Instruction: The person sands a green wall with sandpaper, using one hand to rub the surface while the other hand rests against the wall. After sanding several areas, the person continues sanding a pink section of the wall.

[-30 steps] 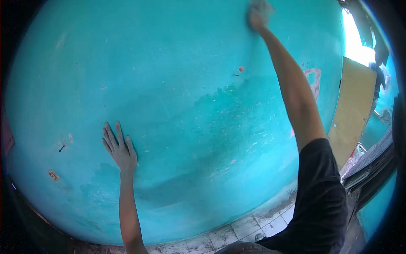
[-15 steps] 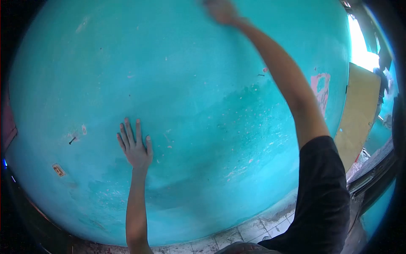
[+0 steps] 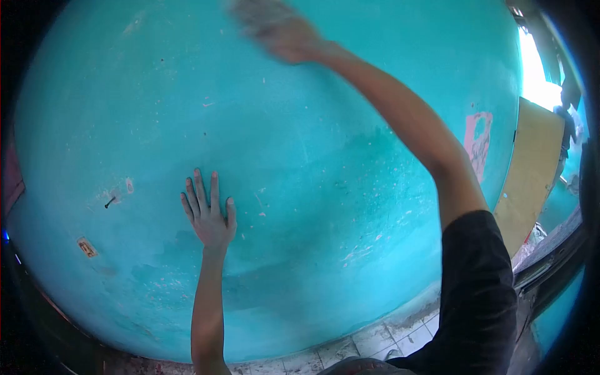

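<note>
marked wall, progress unclear

how much is finished or left cannot be told: the turquoise wall point(image 3: 281, 156), in front of the person, shows pale specks, scuffs, darker areas and a pink patch point(image 3: 478, 140). the left hand point(image 3: 214, 226) lies against it, fingers apart; the right hand point(image 3: 284, 34) is blurred higher up, its fingers and any held thing unclear.

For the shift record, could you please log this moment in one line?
left hand: open on wall | right hand: high, blurred, contents unclear | tiled floor: below
</note>
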A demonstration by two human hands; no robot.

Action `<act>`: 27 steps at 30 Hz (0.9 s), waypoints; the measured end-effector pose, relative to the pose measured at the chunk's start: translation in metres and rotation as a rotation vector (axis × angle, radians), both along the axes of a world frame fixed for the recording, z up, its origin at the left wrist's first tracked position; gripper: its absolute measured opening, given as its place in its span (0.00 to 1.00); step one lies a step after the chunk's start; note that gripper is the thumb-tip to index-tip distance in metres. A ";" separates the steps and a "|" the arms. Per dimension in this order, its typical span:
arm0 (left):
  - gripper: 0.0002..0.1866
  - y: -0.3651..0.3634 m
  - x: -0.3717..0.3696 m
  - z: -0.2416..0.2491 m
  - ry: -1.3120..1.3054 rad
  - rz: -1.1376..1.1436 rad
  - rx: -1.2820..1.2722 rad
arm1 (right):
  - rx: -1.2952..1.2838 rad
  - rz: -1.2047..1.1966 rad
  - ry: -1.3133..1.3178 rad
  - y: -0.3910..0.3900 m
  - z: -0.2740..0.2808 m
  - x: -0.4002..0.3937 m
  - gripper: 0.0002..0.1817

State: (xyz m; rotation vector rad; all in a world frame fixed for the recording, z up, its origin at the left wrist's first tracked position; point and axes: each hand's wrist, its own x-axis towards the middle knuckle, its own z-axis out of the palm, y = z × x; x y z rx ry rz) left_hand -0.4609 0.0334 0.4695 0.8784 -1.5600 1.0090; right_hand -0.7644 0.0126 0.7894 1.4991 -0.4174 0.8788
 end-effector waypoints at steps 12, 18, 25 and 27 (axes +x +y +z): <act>0.32 0.004 -0.003 -0.008 -0.038 0.087 0.059 | -0.027 0.045 -0.125 0.000 -0.003 0.087 0.29; 0.31 -0.001 0.001 -0.007 -0.032 0.038 0.009 | 0.229 0.064 -0.468 0.034 0.032 -0.099 0.30; 0.31 0.003 -0.003 -0.006 -0.022 0.047 0.018 | 0.096 -0.300 -0.933 0.032 0.033 -0.095 0.31; 0.32 0.003 -0.004 -0.003 -0.014 0.030 0.009 | 0.459 -0.358 -0.518 0.020 0.038 -0.015 0.28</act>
